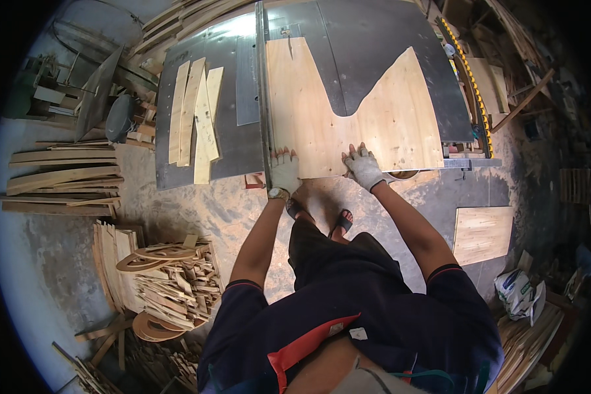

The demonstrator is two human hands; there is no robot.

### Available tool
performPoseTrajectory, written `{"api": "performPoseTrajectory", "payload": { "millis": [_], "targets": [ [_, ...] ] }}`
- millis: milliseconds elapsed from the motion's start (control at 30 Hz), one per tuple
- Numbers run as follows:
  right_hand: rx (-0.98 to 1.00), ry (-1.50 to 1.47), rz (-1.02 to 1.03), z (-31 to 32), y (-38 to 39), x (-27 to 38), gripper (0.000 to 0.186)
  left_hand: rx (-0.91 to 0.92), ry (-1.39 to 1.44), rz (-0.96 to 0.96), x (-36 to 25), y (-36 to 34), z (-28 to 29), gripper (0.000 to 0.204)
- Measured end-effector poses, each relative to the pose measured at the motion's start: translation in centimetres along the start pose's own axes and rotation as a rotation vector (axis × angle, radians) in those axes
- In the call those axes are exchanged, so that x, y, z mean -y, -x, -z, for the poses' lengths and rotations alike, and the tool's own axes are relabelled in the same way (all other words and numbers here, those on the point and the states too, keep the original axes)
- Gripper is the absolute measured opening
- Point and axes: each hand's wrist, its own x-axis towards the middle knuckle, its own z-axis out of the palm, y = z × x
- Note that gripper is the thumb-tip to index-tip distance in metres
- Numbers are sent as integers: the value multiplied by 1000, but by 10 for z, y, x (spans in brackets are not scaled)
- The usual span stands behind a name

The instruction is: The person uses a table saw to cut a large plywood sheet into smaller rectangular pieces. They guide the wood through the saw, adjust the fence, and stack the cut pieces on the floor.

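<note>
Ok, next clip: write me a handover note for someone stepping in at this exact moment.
Left hand, gloved: flat on the near left corner of the plywood panel, by the fence.
Right hand, gloved: flat on the panel's near edge.
The panel lies on the saw table, a deep curved notch already cut from its far side.
Cut strips lie left of the fence.
Left: whatever cutting remains on the panel.

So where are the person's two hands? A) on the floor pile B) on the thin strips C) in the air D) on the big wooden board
D: both gloved hands, left hand and right hand, press flat on the near edge of the board.
</note>
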Motion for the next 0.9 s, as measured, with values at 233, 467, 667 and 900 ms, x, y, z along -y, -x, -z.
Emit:
{"api": "performPoseTrajectory", "payload": {
  "millis": [233,467,667,900],
  "targets": [
    [37,0,-40,9,-23,-5,73,-128,-186,-80,50,9,-13,71],
    [1,-60,-44,18,-38,-12,66,-133,-291,-112,63,-18,-32,52],
    [68,-98,-45,27,-50,-12,69,-78,-279,-115,72,-27,-24,60],
    [116,-60,-62,36,-69,-18,69,-63,-240,-122,79,-43,-19,59]
  ]
}}
